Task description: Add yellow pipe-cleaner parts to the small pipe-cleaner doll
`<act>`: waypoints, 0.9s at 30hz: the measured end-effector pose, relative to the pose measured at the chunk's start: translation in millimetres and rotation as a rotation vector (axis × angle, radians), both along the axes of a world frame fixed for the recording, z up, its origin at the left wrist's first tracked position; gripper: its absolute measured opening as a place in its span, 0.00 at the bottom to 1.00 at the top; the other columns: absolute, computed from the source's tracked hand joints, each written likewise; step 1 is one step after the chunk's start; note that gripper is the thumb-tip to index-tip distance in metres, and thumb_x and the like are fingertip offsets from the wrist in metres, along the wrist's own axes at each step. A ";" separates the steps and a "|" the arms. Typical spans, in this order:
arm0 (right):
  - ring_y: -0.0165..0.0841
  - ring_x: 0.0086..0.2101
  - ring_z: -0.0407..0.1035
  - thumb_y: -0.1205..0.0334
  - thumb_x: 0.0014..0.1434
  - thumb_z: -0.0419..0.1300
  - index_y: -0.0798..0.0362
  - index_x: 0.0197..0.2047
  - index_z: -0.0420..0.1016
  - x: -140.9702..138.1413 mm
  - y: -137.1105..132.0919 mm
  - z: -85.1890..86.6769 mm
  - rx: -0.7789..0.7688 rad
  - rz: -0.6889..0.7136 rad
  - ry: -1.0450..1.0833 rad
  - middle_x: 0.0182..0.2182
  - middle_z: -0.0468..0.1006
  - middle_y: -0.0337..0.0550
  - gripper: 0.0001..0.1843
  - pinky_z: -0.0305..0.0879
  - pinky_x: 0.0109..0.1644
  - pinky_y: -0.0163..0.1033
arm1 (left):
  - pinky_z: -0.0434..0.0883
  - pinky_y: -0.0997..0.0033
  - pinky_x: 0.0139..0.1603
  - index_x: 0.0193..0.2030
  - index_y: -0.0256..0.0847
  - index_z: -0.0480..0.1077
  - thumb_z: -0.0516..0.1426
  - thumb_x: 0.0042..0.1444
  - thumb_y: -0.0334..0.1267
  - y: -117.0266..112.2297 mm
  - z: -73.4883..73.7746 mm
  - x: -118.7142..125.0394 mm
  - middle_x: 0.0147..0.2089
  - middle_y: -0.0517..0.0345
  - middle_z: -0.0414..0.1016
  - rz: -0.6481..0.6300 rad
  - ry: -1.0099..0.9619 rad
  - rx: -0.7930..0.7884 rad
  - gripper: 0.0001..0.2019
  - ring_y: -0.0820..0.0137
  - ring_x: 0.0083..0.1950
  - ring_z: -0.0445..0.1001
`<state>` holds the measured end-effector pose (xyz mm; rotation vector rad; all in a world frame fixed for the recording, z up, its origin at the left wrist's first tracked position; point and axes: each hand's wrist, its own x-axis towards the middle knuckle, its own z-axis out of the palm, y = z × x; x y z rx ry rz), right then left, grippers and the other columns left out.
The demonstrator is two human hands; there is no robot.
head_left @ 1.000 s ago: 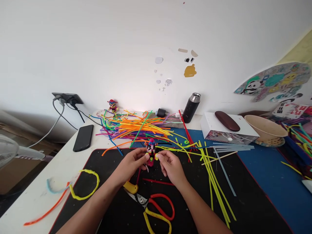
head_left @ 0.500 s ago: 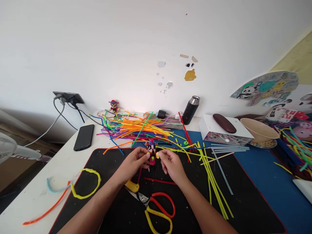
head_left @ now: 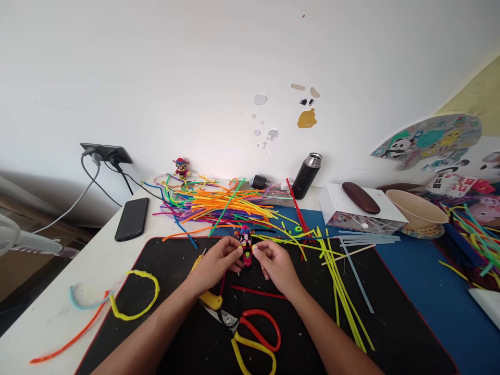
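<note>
Both my hands meet over the far part of a black mat (head_left: 390, 333). Between them stands a small pipe-cleaner figure (head_left: 246, 245) with a red, blue and black head and a pink body. My left hand (head_left: 216, 263) pinches the figure from the left with thumb and fingers closed. From the right, my right hand (head_left: 273, 263) pinches a small yellow piece at the figure's side. A red pipe cleaner (head_left: 258, 291) lies on the mat just under my hands.
Red and yellow scissors (head_left: 253, 336) and a yellow-handled cutter (head_left: 211, 300) lie near my wrists. A heap of coloured pipe cleaners (head_left: 222, 205) lies behind, yellow-green ones (head_left: 344, 291) to the right. A phone (head_left: 132, 219), black flask (head_left: 307, 176), white box (head_left: 361, 211), bowl (head_left: 420, 211) and second figure (head_left: 181, 169) stand around.
The hands and figure have stayed almost where they were, with small finger shifts around the figure. The view has drifted slightly.
</note>
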<state>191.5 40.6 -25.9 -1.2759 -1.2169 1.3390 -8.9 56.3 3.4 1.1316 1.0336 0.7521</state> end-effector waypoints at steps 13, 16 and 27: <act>0.25 0.14 0.57 0.40 0.62 0.67 0.52 0.42 0.75 4.3 -7.5 -5.5 0.014 -0.005 0.019 0.19 0.66 0.28 0.22 0.51 0.18 0.32 | 0.77 0.63 0.48 0.45 0.42 0.71 0.68 0.56 0.59 -4.8 -4.3 0.3 0.42 0.55 0.79 -0.004 -0.069 0.037 0.24 0.63 0.46 0.79; 0.25 0.14 0.56 0.39 0.62 0.67 0.51 0.42 0.75 4.4 -7.6 -4.3 0.005 -0.004 0.027 0.19 0.66 0.28 0.23 0.51 0.18 0.32 | 0.78 0.62 0.48 0.45 0.42 0.72 0.69 0.56 0.59 -4.6 -5.2 0.4 0.42 0.55 0.79 0.004 -0.061 0.039 0.24 0.63 0.46 0.79; 0.25 0.14 0.56 0.38 0.64 0.65 0.51 0.40 0.74 7.0 -7.7 -7.7 -0.022 -0.001 -0.010 0.18 0.65 0.27 0.22 0.53 0.18 0.32 | 0.81 0.58 0.53 0.44 0.40 0.77 0.70 0.51 0.60 0.8 -5.3 2.2 0.42 0.54 0.83 0.042 0.026 -0.061 0.26 0.59 0.45 0.84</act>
